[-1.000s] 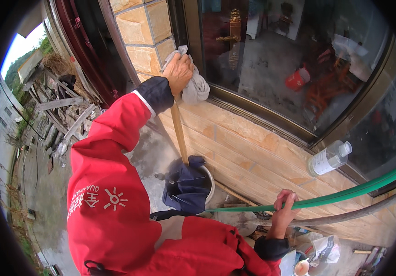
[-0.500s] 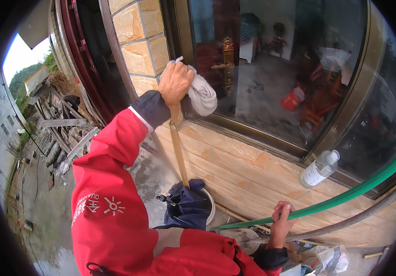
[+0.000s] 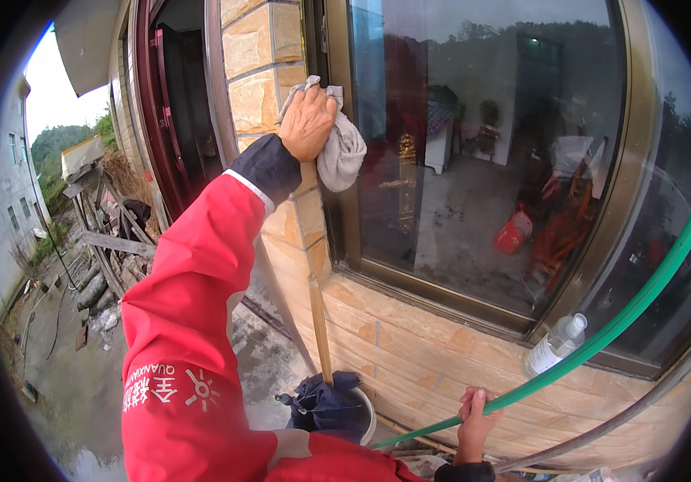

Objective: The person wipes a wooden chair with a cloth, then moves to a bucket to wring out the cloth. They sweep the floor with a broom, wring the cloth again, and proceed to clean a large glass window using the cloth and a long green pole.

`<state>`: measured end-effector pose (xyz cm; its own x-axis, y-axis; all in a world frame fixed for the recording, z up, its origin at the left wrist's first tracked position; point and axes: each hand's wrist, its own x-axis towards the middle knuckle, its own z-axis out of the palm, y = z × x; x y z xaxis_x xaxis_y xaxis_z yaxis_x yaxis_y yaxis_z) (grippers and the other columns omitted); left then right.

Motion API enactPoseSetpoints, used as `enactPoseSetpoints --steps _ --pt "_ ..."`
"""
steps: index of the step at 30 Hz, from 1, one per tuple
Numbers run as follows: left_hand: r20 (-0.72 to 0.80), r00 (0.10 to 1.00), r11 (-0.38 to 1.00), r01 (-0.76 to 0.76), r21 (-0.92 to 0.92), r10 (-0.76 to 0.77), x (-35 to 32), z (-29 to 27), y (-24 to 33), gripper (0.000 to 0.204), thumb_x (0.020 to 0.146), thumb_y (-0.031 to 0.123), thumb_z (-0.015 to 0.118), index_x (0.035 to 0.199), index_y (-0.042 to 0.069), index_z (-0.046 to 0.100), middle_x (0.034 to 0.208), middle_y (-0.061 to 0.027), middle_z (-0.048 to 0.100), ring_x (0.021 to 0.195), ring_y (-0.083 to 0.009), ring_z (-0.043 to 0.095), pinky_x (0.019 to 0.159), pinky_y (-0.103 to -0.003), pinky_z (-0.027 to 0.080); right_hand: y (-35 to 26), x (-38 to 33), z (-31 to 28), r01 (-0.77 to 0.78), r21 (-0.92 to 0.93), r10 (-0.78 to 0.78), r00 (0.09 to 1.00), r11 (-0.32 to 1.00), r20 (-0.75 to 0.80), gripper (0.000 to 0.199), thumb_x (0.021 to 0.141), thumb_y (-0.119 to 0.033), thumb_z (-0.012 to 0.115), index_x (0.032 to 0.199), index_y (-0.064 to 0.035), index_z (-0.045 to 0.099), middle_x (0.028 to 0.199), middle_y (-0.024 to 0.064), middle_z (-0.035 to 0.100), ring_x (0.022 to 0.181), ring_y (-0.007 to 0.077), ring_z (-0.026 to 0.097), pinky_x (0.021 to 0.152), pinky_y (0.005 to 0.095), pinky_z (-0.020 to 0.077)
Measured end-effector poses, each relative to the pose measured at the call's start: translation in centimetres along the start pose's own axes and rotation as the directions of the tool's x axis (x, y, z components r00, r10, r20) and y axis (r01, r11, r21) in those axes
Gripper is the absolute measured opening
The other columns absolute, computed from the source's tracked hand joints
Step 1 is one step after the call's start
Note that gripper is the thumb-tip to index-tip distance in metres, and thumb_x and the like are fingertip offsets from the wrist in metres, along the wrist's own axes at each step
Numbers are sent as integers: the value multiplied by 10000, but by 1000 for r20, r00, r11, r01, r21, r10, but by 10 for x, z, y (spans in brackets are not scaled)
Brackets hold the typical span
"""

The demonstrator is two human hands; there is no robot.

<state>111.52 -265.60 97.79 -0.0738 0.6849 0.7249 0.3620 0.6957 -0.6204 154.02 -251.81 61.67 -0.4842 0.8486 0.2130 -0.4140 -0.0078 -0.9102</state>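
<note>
I have the left hand (image 3: 308,123) closed on a grey cloth (image 3: 342,159), bunched where the window frame (image 3: 350,234) meets the tiled pillar (image 3: 250,104). Right hand (image 3: 474,426) half-curled at the green strip (image 3: 554,373); can't tell if it grips. Wiping looks under way, I judge; can't tell which stretches are done or left.

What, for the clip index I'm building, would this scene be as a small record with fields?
Left hand: holding a gray cloth at the edge of the tiled pillar, beside the window frame
Right hand: at the green strip; whether it grips is unclear
On the ledge: clear bottle with a white cap, partly behind the green strip
Below the ledge: pale round container with dark blue fabric
Seen in the glass: red bucket
Sleeve: red, dark cuff
</note>
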Motion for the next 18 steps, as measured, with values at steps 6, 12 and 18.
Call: enactPoseSetpoints --steps 6,12,18 --pt "-150 987 974 85 208 -55 68 -24 -49 138 770 154 573 802 99 695 936 -63 612 1008 -249 507 868 -408 359 4 11 11 29 0 -29 1000 1000 -4 288 960 -249 566 845 11 609 650 42 563 405 54 369 376 219 300" --pt "74 991 960 -126 249 111 20 2 0 144 773 190 589 798 131 718 891 -47 618 985 -224 515 899 -421 322 2 9 3 10 11 -10 1000 1000 -5 288 949 -248 588 869 27 618 676 56 577 442 56 407 404 213 318" --pt "280 906 931 -354 91 317 -85 31 78 181 784 174 562 830 68 701 851 -62 592 959 -218 518 960 -434 310 -9 3 -9 -17 -10 17 1000 1000 -8 309 975 -265 548 865 17 613 696 41 560 443 50 374 406 221 295"
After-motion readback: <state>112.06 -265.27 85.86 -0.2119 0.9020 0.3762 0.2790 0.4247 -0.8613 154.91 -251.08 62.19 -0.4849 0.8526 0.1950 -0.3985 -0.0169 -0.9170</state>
